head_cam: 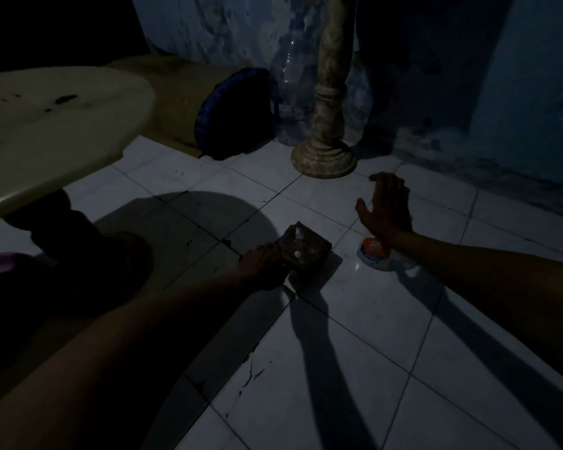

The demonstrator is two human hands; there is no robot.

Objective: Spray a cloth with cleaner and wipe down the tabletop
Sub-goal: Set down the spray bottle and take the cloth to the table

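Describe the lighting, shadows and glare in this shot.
Head view: very dim, lit from behind the person, so both forearms throw long shadows across the tiled floor. The left hand holding the cloth is nearly a silhouette; the open right hand is dark too. A small glint shows on the cleaner bottle. The round tabletop catches most light; corners fall to black.

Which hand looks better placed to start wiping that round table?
Probably the left. The left hand already holds the folded cloth, with white blobs on it, on the side of the tabletop. The right hand is open, hovering above the cleaner bottle on the floor.
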